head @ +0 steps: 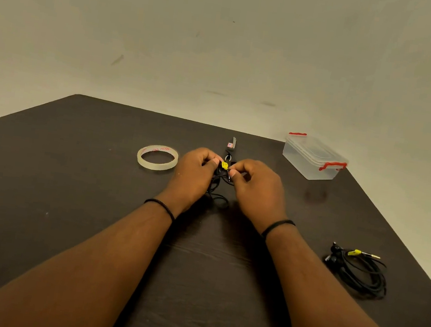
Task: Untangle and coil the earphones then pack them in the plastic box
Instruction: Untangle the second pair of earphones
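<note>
Left hand (195,173) and right hand (254,186) pinch tangled earphones (222,177) to unpick them (plastic box (313,158) closed, two o'clock).

Dark brown table (64,196); clear plastic box (312,161) with red latches (332,166); black earphones (218,183) in hands, yellow tag (224,165); second black earphone coil (360,272), yellow-collared plug (356,252); translucent tape roll (157,157), red-printed core; beige wall (227,39).
</note>
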